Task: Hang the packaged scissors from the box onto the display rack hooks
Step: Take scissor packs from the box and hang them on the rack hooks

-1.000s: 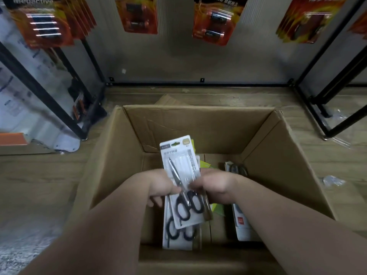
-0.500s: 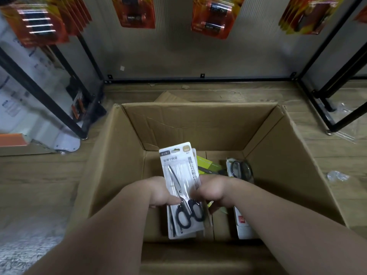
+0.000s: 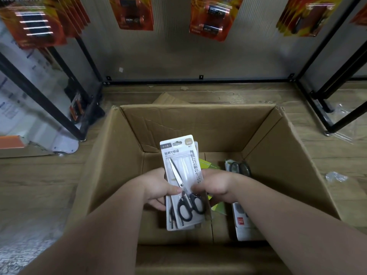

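A stack of white scissors packages [image 3: 182, 175] with black-handled scissors stands upright over the open cardboard box [image 3: 111, 155]. My left hand [image 3: 158, 187] grips the stack's left edge, thumb on the front. My right hand [image 3: 214, 183] grips its right edge. Another scissors package [image 3: 241, 221] lies on the box floor at the right, partly under my right forearm. Green packaging [image 3: 208, 164] shows behind the stack. The display rack's back panel [image 3: 174, 52] rises beyond the box; its hooks are hidden by hanging packs.
Orange battery packs [image 3: 210, 18] hang across the rack panel above. Black rack frame legs [image 3: 59, 108] stand left and right [image 3: 325, 104] of the box on the wooden floor. Clear plastic scraps [image 3: 335, 176] lie on the floor at right.
Both hands have gathered the loose packages into one stack and lifted it higher in the box. The view has tilted slightly down toward the box.
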Tool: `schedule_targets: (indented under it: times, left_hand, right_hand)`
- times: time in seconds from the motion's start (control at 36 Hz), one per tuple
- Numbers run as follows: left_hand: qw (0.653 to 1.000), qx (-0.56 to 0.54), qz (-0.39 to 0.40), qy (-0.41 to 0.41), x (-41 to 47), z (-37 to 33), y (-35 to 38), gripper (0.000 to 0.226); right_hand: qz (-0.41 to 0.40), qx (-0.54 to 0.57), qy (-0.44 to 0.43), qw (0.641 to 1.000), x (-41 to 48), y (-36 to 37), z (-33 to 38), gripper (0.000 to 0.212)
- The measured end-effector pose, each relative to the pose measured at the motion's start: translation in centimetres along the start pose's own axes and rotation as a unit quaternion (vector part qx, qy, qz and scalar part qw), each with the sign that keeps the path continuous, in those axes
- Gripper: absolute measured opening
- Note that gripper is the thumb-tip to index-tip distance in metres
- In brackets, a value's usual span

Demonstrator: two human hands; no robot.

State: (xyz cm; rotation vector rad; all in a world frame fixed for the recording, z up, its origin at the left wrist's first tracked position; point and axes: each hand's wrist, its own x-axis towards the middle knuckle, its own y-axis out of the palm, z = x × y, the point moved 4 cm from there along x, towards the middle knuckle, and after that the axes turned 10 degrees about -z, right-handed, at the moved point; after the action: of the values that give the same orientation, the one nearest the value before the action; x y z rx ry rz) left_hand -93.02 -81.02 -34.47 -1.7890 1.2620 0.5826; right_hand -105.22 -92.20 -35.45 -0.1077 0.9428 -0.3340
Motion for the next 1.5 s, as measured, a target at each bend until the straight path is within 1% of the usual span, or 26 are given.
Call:
schedule_targets:
  times: [0.17, 0.33, 0.39, 0.44, 0.53, 0.56, 0.64, 0.72, 0.78, 0.89, 0.94, 0.97, 1.06, 1.19, 1.36, 1.5]
  left_hand:
    - [1.0, 0.014, 0.005, -0.02, 0.5, 0.5, 0.3, 0.015]
    - [0.999, -0.001, 0.006, -0.048, 0.9, 1.0, 0.2, 0.028]
    - [0.999, -0.01, 0.004, -0.049, 1.0, 1.1, 0.1, 0.025]
    - [0.998, -0.023, 0.004, -0.05, 1.1, 1.1, 0.1, 0.023]
    - [0.998, -0.043, 0.002, -0.051, 1.2, 1.2, 0.1, 0.025]
    - [0.998, -0.048, 0.004, -0.051, 1.2, 1.2, 0.1, 0.025]
    - [0.996, -0.071, 0.012, -0.055, 1.3, 1.1, 0.2, 0.023]
    - [0.994, -0.089, 0.02, -0.058, 1.4, 1.2, 0.1, 0.024]
    - [0.994, -0.09, 0.02, -0.06, 1.6, 1.4, 0.0, 0.022]
    - [0.997, -0.053, 0.012, -0.054, 1.8, 1.7, -0.1, 0.029]
    - [0.998, -0.033, 0.006, -0.051, 1.9, 1.6, -0.1, 0.031]
    - [0.998, -0.024, 0.001, -0.05, 2.0, 1.6, -0.2, 0.03]
    - [0.998, -0.011, -0.017, -0.055, 2.2, 1.6, -0.4, 0.03]
    - [0.997, -0.018, -0.032, -0.062, 2.3, 1.8, -0.7, 0.028]
    - [0.998, 0.021, -0.013, -0.056, 2.1, 1.5, -0.3, 0.029]
    - [0.999, -0.004, 0.003, -0.05, 2.0, 0.9, 0.2, 0.027]
  right_hand:
    - [-0.01, 0.001, 0.003, 1.0, 0.1, 0.8, -0.1, 0.029]
    - [-0.024, -0.009, -0.003, 1.0, 0.0, 1.1, 0.0, 0.022]
    - [-0.038, 0.001, -0.005, 0.999, 0.0, 1.0, 0.1, 0.019]
    - [-0.065, 0.023, -0.012, 0.998, 0.4, 0.7, 0.0, 0.012]
    - [-0.096, 0.057, -0.009, 0.994, 0.9, 0.0, -0.1, 0.027]
    - [-0.096, 0.068, -0.007, 0.993, 1.1, -0.2, -0.2, 0.027]
    - [-0.111, 0.048, -0.027, 0.992, 1.6, -0.5, -0.3, 0.008]
    - [-0.137, 0.02, -0.044, 0.989, 1.9, -0.8, -0.6, 0.008]
    - [-0.148, 0.009, -0.04, 0.988, 1.9, -1.3, -0.7, 0.019]
    - [-0.114, 0.016, 0.006, 0.993, 1.5, -2.0, -1.2, 0.022]
    - [-0.102, 0.008, 0.029, 0.994, 1.6, -2.3, -1.7, 0.033]
    - [-0.099, -0.004, 0.037, 0.994, 1.5, -2.5, -1.9, 0.034]
    - [-0.107, -0.034, 0.048, 0.993, 0.7, -3.4, -1.8, 0.023]
    - [-0.14, -0.02, 0.076, 0.987, 0.6, -5.1, -2.6, 0.024]
    - [-0.117, -0.035, 0.034, 0.992, 0.3, -4.3, -1.4, 0.017]
    - [-0.097, 0.024, 0.024, 0.995, 1.1, -2.2, -0.9, 0.025]
